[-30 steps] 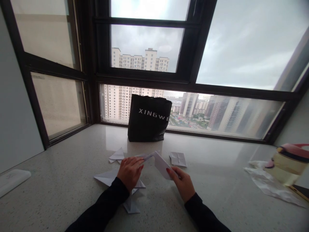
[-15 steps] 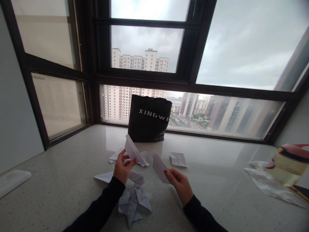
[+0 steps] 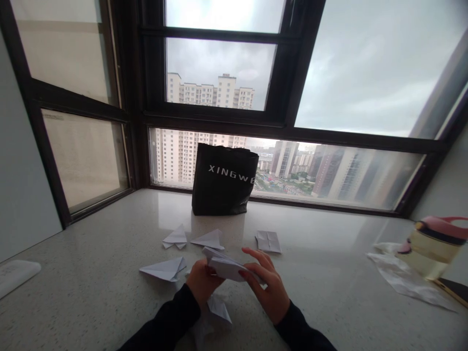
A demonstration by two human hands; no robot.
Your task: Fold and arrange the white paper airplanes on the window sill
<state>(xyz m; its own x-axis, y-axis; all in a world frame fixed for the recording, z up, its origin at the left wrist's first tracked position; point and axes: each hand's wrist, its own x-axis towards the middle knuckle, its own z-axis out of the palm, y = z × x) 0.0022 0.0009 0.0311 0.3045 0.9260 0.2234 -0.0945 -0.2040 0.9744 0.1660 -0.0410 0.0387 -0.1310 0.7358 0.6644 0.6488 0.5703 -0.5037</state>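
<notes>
Folded white paper [image 3: 227,267] is held up between both hands above the counter. My left hand [image 3: 203,282] is closed round its left end. On the right end, the thumb and fingers of my right hand [image 3: 268,285] pinch it, with the index finger stretched above. Whether it is one sheet or two pieces together, I cannot tell. Below my wrists lie more paper folds [image 3: 219,309], partly hidden by the left arm. A pointed paper fold [image 3: 164,269] rests left of my left hand. Two more folded papers, one [image 3: 175,237] and another [image 3: 208,239], lie beyond the hands.
A square folded paper [image 3: 268,241] lies right of centre. Behind stands a black bag [image 3: 224,183] against the window. At right are a pink-lidded bottle [image 3: 435,248], a crumpled tissue [image 3: 402,280] and a dark flat object [image 3: 453,292]. A white device [image 3: 18,275] lies far left.
My hands were apart, each with a paper piece. They have come together, and the papers now meet between them. The left hand moved right and lower.
</notes>
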